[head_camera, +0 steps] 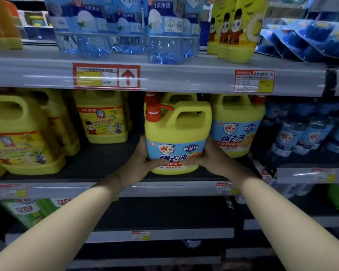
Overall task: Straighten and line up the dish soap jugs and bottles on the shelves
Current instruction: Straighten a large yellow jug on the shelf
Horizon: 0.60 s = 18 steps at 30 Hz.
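Head view: jug squared between both hands

Yellow pump-top dish soap jug [177, 133] stands upright near the middle shelf [106, 189] front edge, label forward. Left hand [140, 163] and right hand [207, 159] clasp its lower sides, fingers wrapped onto the label; matching jug [237, 126] stands just behind-right.

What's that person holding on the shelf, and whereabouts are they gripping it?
A yellow dish soap jug with a red pump, gripped low on its body: left hand on one side, right hand on the other, thumbs across the blue label.
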Available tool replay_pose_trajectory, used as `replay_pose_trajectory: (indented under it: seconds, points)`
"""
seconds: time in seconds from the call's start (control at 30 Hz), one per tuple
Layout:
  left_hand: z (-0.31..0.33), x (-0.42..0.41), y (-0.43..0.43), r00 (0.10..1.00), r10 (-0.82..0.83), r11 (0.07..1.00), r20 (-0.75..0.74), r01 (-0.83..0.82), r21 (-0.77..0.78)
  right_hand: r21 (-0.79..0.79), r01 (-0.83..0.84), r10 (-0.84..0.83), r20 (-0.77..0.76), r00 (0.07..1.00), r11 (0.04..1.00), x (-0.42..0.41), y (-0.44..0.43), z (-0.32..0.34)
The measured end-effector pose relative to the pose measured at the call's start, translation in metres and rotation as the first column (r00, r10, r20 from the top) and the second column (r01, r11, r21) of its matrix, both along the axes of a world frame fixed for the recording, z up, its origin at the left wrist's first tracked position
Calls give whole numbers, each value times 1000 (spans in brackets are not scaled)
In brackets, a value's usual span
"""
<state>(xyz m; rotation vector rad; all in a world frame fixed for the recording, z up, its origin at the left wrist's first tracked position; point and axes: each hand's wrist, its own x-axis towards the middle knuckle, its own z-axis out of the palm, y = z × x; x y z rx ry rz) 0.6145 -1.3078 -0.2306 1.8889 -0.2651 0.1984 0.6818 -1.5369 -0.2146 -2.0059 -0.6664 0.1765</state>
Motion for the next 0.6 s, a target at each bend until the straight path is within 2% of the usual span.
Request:
replay_pose_trajectory:
  seconds: [0.3,0.6]
  points:
    - [0,-3,2,999,-9,1000,35,8,29,-14,18,-18,23,1000,1000,-6,0,0]
    - [2,3,-34,1000,-21,998,10,22,-54,-35,56,-55,37,998,998,-11,-31,19]
